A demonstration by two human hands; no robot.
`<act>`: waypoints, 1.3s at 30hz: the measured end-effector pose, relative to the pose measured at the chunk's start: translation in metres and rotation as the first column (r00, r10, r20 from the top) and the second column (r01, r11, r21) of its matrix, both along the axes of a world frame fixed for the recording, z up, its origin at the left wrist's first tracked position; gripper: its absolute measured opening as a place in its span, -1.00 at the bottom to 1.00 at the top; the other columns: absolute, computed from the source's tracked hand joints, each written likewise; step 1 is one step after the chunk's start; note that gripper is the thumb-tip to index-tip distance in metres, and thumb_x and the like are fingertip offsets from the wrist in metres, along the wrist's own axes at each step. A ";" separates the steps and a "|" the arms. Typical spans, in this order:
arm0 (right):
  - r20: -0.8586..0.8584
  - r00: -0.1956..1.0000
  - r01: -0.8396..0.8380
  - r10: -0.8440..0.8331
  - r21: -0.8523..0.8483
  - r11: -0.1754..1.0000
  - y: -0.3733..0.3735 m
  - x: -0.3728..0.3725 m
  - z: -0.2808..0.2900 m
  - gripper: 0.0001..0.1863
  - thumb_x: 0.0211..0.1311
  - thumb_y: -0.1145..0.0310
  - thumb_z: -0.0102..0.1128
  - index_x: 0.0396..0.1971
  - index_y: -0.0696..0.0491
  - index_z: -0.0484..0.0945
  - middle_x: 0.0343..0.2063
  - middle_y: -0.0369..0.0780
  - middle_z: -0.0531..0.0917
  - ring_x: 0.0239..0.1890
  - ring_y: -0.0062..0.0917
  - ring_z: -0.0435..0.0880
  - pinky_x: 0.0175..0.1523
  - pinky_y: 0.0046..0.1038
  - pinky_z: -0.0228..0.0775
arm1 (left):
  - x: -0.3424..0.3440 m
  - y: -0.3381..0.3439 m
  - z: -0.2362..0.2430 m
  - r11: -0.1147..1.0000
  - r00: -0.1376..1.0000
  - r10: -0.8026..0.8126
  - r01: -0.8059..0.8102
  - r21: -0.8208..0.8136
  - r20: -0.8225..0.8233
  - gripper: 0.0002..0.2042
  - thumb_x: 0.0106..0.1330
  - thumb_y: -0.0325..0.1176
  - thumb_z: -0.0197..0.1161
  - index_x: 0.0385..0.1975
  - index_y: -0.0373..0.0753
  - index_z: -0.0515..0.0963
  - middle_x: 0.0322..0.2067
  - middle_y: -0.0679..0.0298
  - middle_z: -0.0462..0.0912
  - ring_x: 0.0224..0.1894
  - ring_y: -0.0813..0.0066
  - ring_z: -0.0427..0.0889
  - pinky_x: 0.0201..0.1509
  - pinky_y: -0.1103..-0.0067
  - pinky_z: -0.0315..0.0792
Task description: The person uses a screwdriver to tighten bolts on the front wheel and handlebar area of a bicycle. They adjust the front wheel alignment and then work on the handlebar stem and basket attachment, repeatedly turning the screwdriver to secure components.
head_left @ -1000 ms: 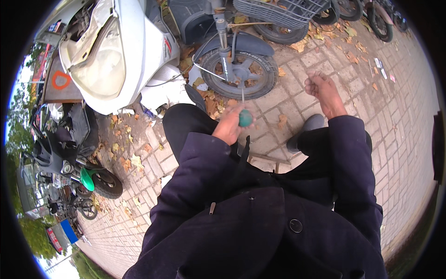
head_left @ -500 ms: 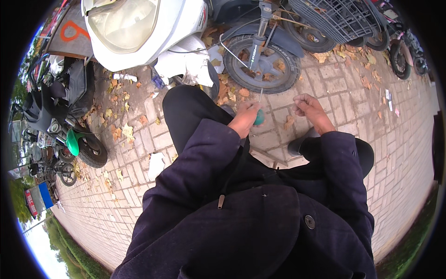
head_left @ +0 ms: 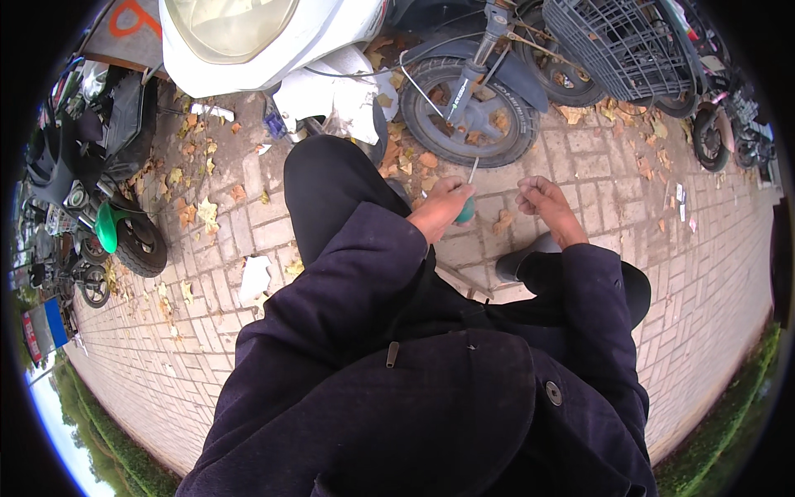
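Note:
My left hand (head_left: 443, 210) is closed round a tool with a rounded green handle (head_left: 466, 211). Its thin metal shaft (head_left: 473, 171) points up and away from me, toward the scooter's front wheel (head_left: 515, 137). Whether the tool is a screwdriver or an awl, I cannot tell. A short gap to the right, my right hand (head_left: 548, 207) has its fingers curled in and the thumb pressed against them. Anything in that pinch is too small to make out. Both hands are held over the paving between my bent knees.
A white scooter front (head_left: 240, 50) stands close at the upper left, with white sheeting (head_left: 331, 99) below it. At the upper right is a dark wire basket (head_left: 621, 45). A motorbike with a green fender (head_left: 107, 226) is at the left. Dry leaves (head_left: 207, 215) litter the brick paving.
The view has shifted a little. My hands are slightly closer together, and the tool's shaft leans a bit more to the right. Both hands keep their grip.

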State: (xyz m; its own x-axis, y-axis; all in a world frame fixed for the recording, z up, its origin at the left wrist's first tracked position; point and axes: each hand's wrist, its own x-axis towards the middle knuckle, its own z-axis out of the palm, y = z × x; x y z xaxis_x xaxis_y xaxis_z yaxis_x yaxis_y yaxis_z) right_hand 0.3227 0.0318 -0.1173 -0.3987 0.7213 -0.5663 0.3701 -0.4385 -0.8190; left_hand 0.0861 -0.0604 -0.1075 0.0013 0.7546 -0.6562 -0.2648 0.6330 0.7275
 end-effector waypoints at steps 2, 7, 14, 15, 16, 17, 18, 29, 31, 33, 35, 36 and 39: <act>-0.003 1.000 0.003 -0.003 0.002 1.000 0.000 0.001 -0.001 -0.79 0.50 0.26 0.10 -0.04 0.03 0.55 -0.34 -0.36 0.65 -0.28 -0.67 0.59 -0.08 -0.54 0.45 | 0.001 0.001 0.001 1.000 1.000 0.004 -0.004 -0.007 -0.006 -0.77 0.48 -0.20 0.12 -0.19 -0.28 0.49 -0.43 0.29 0.51 -0.41 0.49 0.56 -0.39 0.45 0.54; -0.011 1.000 0.007 -0.007 -0.020 1.000 0.001 0.003 -0.003 -0.79 0.51 0.26 0.09 -0.03 0.03 0.55 -0.34 -0.36 0.66 -0.28 -0.66 0.60 -0.06 -0.53 0.46 | 0.001 0.001 -0.001 1.000 1.000 -0.016 0.016 0.000 -0.008 -0.76 0.49 -0.21 0.12 -0.19 -0.29 0.49 -0.49 0.33 0.49 -0.47 0.51 0.50 -0.39 0.45 0.52; 0.006 1.000 0.015 -0.014 -0.032 0.999 0.001 0.002 -0.002 -0.79 0.51 0.26 0.09 -0.03 0.04 0.55 -0.34 -0.36 0.66 -0.28 -0.67 0.60 -0.06 -0.53 0.46 | 0.000 0.001 -0.004 0.999 0.999 -0.053 0.053 0.004 -0.004 -0.74 0.48 -0.19 0.14 -0.16 -0.30 0.49 -0.47 0.33 0.48 -0.45 0.52 0.49 -0.36 0.45 0.54; 0.008 1.000 0.011 -0.011 -0.034 0.999 0.001 0.002 -0.002 -0.79 0.51 0.26 0.08 -0.03 0.04 0.55 -0.34 -0.36 0.66 -0.28 -0.67 0.60 -0.06 -0.53 0.46 | 0.000 0.001 -0.004 0.998 0.998 -0.056 0.056 -0.001 -0.008 -0.74 0.48 -0.19 0.14 -0.15 -0.30 0.49 -0.46 0.33 0.48 -0.43 0.52 0.50 -0.36 0.45 0.54; -0.002 1.000 0.008 -0.008 -0.030 1.000 0.001 0.002 -0.002 -0.79 0.51 0.26 0.08 -0.03 0.04 0.55 -0.34 -0.36 0.66 -0.28 -0.66 0.60 -0.06 -0.53 0.46 | 0.001 0.001 -0.004 0.998 0.998 -0.057 0.056 -0.014 -0.003 -0.73 0.48 -0.18 0.14 -0.15 -0.30 0.49 -0.45 0.33 0.49 -0.42 0.52 0.50 -0.36 0.45 0.55; -0.012 1.000 0.005 -0.005 -0.027 1.000 0.001 0.002 -0.001 -0.79 0.51 0.27 0.08 -0.03 0.04 0.55 -0.34 -0.36 0.66 -0.28 -0.66 0.60 -0.06 -0.53 0.46 | 0.001 0.001 -0.004 0.998 0.998 -0.060 0.060 -0.005 -0.016 -0.73 0.48 -0.19 0.14 -0.15 -0.30 0.49 -0.44 0.33 0.49 -0.41 0.51 0.50 -0.37 0.45 0.55; -0.022 1.000 0.002 -0.003 -0.023 1.000 0.002 0.002 -0.001 -0.79 0.51 0.27 0.08 -0.03 0.04 0.55 -0.34 -0.36 0.66 -0.28 -0.66 0.60 -0.05 -0.53 0.45 | 0.001 0.001 -0.004 0.998 0.998 -0.060 0.060 -0.004 -0.022 -0.74 0.48 -0.19 0.14 -0.15 -0.31 0.49 -0.43 0.32 0.49 -0.40 0.51 0.51 -0.37 0.46 0.55; 0.014 1.000 -0.017 0.016 0.006 1.000 0.002 -0.003 0.002 -0.77 0.51 0.28 0.07 0.00 0.07 0.54 -0.33 -0.35 0.64 -0.27 -0.67 0.58 -0.05 -0.53 0.44 | 0.001 0.004 -0.005 0.994 0.994 -0.107 0.107 -0.012 -0.036 -0.74 0.49 -0.16 0.15 -0.11 -0.25 0.53 -0.34 0.31 0.55 -0.30 0.53 0.56 -0.29 0.50 0.59; 0.007 1.000 -0.028 0.028 0.012 1.000 0.002 -0.004 0.002 -0.77 0.51 0.29 0.07 -0.01 0.07 0.54 -0.33 -0.36 0.64 -0.27 -0.67 0.58 -0.05 -0.53 0.44 | 0.001 0.004 -0.005 0.993 0.993 -0.117 0.116 -0.013 -0.035 -0.73 0.48 -0.16 0.16 -0.10 -0.25 0.53 -0.34 0.31 0.54 -0.30 0.53 0.56 -0.29 0.50 0.59; -0.005 0.999 -0.041 0.041 0.018 0.999 0.003 -0.004 0.001 -0.78 0.51 0.29 0.06 -0.01 0.07 0.54 -0.34 -0.36 0.64 -0.27 -0.67 0.57 -0.05 -0.54 0.44 | 0.001 0.004 -0.005 0.993 0.992 -0.120 0.119 -0.016 -0.041 -0.73 0.48 -0.15 0.16 -0.10 -0.25 0.54 -0.34 0.31 0.54 -0.30 0.53 0.56 -0.29 0.50 0.60; 0.003 0.999 -0.037 0.037 0.025 0.999 0.002 -0.004 0.001 -0.78 0.51 0.29 0.06 -0.02 0.06 0.54 -0.34 -0.36 0.64 -0.28 -0.67 0.57 -0.05 -0.54 0.44 | 0.002 0.005 -0.005 0.993 0.992 -0.120 0.119 -0.018 -0.041 -0.73 0.48 -0.15 0.16 -0.10 -0.25 0.54 -0.34 0.31 0.54 -0.30 0.54 0.56 -0.29 0.50 0.60; 0.007 0.999 -0.035 0.035 0.029 0.999 0.002 -0.004 0.001 -0.79 0.51 0.29 0.06 -0.02 0.06 0.54 -0.34 -0.36 0.64 -0.28 -0.67 0.57 -0.06 -0.54 0.44 | 0.002 0.005 -0.005 0.993 0.992 -0.118 0.117 -0.019 -0.041 -0.73 0.48 -0.15 0.16 -0.10 -0.25 0.54 -0.34 0.31 0.54 -0.29 0.54 0.56 -0.29 0.50 0.60; 0.013 0.999 -0.036 0.036 0.031 0.999 0.002 -0.004 0.000 -0.79 0.51 0.29 0.06 -0.02 0.06 0.55 -0.34 -0.36 0.64 -0.28 -0.67 0.57 -0.06 -0.54 0.43 | 0.004 0.005 -0.005 0.996 0.996 -0.085 0.085 0.000 -0.037 -0.74 0.47 -0.17 0.16 -0.18 -0.28 0.51 -0.41 0.31 0.51 -0.37 0.52 0.53 -0.36 0.49 0.55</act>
State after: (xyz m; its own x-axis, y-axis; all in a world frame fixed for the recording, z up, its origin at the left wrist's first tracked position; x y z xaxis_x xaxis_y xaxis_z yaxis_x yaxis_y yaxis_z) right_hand 0.3186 0.0341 -0.1169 -0.4180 0.7240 -0.5487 0.3955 -0.3988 -0.8274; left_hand 0.0902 -0.0558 -0.1124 0.0408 0.7536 -0.6560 -0.1828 0.6511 0.7366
